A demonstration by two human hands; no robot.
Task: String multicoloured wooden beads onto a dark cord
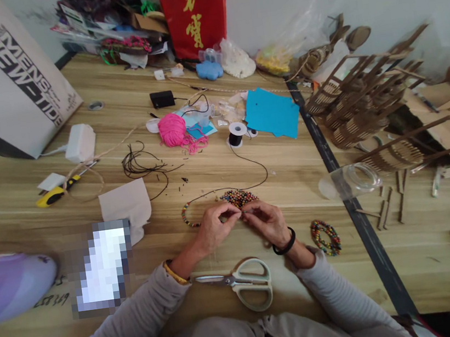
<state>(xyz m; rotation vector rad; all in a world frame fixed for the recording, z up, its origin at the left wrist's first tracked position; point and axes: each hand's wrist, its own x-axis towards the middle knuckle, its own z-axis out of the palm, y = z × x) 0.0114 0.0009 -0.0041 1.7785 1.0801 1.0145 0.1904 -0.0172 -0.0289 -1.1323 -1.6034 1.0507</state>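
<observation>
My left hand [218, 226] and my right hand [266, 223] meet fingertip to fingertip, both pinched. A black cord strung with colourful beads [185, 215] curves out on the left and passes under my left hand, which pinches its end. Between the fingertips is a tiny bead, apparently in my right hand's pinch; the detail is too small to be sure. Just beyond my fingers lies a pile of loose multicoloured beads [237, 197]. The cord runs back to a spool of black cord [237, 133]. Scissors [251, 284] with pale handles lie below my hands.
A coiled bead strand [326, 237] lies right of my right hand. A phone [103, 267] and a yellow cutter [52, 196] are on the left. Farther back are pink yarn [172, 129], blue sheets [271, 112] and cut black cords [141, 160]. Wooden baskets [353, 102] crowd the right.
</observation>
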